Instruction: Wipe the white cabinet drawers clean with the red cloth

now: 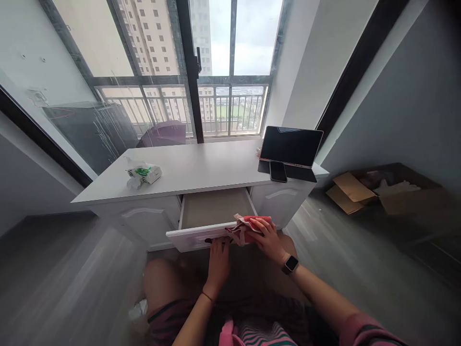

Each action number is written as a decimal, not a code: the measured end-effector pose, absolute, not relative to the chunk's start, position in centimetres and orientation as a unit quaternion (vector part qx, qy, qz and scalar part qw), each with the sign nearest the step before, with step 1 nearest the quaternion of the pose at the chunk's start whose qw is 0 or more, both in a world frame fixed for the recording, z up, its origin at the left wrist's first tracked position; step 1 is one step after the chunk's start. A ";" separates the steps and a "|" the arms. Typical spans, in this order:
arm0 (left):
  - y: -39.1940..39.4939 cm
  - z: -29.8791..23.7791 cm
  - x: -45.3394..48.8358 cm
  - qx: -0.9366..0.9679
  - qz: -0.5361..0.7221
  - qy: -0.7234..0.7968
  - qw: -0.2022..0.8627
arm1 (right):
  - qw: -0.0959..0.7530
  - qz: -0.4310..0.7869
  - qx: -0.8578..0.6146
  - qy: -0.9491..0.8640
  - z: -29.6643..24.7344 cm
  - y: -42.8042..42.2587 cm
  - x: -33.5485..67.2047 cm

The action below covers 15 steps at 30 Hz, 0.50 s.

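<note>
A white desk point(201, 168) stands under the window, with its middle drawer point(201, 236) pulled out and looking bare inside. My left hand point(219, 259) grips the drawer front from below, near its dark handle. My right hand point(268, 238), a smartwatch on the wrist, presses a red and pink cloth point(248, 226) onto the drawer's right front corner. The cloth is bunched and hangs partly over the edge.
A pack of tissues point(144, 174) lies on the desk's left side. At the right end stand a tablet point(291, 146) on its keyboard cover and a phone point(278, 171). An open cardboard box point(382, 190) sits on the floor to the right. My knees are below the drawer.
</note>
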<state>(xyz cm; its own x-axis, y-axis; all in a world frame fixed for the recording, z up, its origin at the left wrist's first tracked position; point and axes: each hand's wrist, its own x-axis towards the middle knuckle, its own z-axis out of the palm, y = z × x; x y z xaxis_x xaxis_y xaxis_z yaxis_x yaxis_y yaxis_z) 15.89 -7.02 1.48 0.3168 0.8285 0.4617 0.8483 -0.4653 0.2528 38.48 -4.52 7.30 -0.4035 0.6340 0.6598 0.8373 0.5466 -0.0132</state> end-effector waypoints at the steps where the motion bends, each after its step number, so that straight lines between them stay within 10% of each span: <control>1: -7.3 1.2 15.9 -0.802 -0.287 -0.524 0.010 | 0.325 -0.161 -0.439 -0.822 7.1 -4.3 37.6; 15: -7.8 -1.0 14.6 -0.743 -0.339 -0.574 -0.054 | 0.216 -0.072 -0.362 -0.904 9.2 -2.6 21.9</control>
<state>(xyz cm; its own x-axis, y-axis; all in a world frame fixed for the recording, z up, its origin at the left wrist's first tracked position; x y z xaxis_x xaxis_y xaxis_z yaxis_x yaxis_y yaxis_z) 14.61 -7.77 -1.03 0.1111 0.8899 0.4424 0.8166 -0.3354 0.4697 21.87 -2.61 9.16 -0.6448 0.6237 0.4420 0.6858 0.7273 -0.0259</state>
